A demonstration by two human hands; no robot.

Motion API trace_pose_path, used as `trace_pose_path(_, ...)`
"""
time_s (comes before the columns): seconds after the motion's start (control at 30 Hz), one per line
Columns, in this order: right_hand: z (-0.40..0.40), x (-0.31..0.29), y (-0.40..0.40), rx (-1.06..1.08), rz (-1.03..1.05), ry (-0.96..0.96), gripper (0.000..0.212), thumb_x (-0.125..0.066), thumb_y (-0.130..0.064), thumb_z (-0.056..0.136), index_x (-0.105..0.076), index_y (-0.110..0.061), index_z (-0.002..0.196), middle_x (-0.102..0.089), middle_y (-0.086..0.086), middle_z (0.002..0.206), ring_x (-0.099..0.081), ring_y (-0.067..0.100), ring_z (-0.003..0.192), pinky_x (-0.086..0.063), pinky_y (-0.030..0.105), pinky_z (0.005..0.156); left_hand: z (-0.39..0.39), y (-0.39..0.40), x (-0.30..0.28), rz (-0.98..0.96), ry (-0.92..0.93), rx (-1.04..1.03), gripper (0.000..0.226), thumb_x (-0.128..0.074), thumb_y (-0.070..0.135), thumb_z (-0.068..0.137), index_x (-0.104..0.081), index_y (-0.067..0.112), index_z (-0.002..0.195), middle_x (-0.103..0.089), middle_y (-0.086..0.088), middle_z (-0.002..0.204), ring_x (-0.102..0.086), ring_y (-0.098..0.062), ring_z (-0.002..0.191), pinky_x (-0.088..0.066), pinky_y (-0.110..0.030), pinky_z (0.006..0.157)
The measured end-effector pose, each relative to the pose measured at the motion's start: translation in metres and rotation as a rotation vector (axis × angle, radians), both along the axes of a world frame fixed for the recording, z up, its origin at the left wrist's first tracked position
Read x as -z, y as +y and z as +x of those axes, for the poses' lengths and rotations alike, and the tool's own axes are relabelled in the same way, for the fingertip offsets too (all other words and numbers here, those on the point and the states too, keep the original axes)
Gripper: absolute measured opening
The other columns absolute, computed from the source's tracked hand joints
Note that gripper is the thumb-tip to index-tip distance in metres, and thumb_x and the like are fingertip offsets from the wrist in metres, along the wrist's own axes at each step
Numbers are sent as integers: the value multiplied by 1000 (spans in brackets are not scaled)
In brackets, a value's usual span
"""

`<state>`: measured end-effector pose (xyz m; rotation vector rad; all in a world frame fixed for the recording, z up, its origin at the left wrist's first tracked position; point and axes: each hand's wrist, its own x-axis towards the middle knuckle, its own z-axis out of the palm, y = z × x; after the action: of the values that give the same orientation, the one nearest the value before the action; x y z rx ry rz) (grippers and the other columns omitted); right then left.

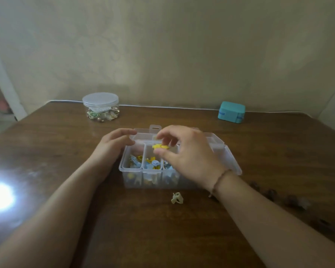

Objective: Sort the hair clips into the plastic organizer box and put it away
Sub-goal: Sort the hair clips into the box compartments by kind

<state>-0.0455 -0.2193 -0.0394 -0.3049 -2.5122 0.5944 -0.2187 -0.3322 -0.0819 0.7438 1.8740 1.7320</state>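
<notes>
Yellow clip poised over the organizer's middle compartment

The right hand [190, 157] pinches a yellow hair clip [160, 147] in its fingers above the plastic organizer box [135, 180]; the left hand [114, 144], fingers loosely open, touches its rim at 10 o'clock; a cream clip [176, 198] lies on the counter [162, 238] at 6 o'clock

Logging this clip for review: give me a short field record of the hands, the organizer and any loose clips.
left hand: rests on the organizer box's left rim
right hand: pinches a yellow clip over the middle compartment
organizer box: clear, lid open, compartments hold blue and yellow clips
loose clip: cream, on the table in front of the box
</notes>
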Motion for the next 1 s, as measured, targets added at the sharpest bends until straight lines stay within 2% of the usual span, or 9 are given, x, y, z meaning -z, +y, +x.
trace_pose_path(0.1,4,0,1,-51,77,-98,19,-64,-39,88,-67,-30,104,-66,-14,104,-55,3,102,-48,30,91,0,-1,-1,1,-15,6,35,-62,14,72,-73,20,104,-72,-15,109,-68,-36,102,-51,-44,89)
trace_pose_path(0.27,108,-20,31,144,11,141,18,-60,-31,88,-66,-39,103,-65,-26,102,-60,-6,97,-46,6,77,1,0,0,11,-22,13,38,-61,16,68,-72,20,105,-74,-19,96,-71,-35,92,-51,-42,84)
trace_pose_path(0.37,190,1,61,445,67,-1,14,-54,-57,85,-61,-52,97,-59,-36,103,-59,-5,93,-44,4,74,-3,0,3,25,-24,12,39,-61,18,65,-74,22,102,-72,-22,100,-69,-37,93,-49,-43,84)
trace_pose_path(0.43,231,23,75,581,52,-151,30,-42,-79,77,-57,-59,93,-53,-43,102,-55,-10,96,-41,4,75,-5,0,6,39,-27,12,39,-61,20,63,-75,25,99,-71,-22,103,-67,-36,92,-48,-44,84)
trace_pose_path(0.53,256,47,76,582,12,-268,10,-58,-59,77,-58,-61,87,-53,-43,100,-51,-18,98,-41,7,75,-7,2,9,40,-8,26,31,-62,15,72,-76,28,97,-72,-16,100,-69,-27,84,-49,-39,76)
trace_pose_path(0.63,254,53,66,568,54,-318,31,-68,-30,84,-53,-55,95,-49,-37,104,-47,-17,98,-37,11,80,-4,3,8,54,1,30,32,-54,2,85,-72,23,101,-71,-16,95,-70,-16,68,-48,-35,67)
trace_pose_path(0.73,251,52,69,607,57,-259,33,-72,-19,81,-58,-43,97,-56,-27,100,-50,-14,93,-36,3,74,1,3,6,56,-8,23,33,-52,1,88,-71,23,102,-71,-15,95,-70,-16,67,-48,-35,67)
trace_pose_path(0.87,222,32,65,565,51,17,30,-73,-18,78,-62,-35,100,-57,-24,103,-57,-11,95,-39,-6,77,2,2,4,44,-18,23,32,-53,1,88,-71,22,105,-71,-16,100,-67,-24,78,-48,-35,68)
trace_pose_path(1.0,153,4,46,277,-14,168,26,-65,-34,77,-66,-29,103,-62,-20,103,-59,-3,98,-46,7,84,2,2,2,31,-24,18,33,-53,1,88,-71,21,108,-70,-16,100,-67,-24,78,-48,-33,66)
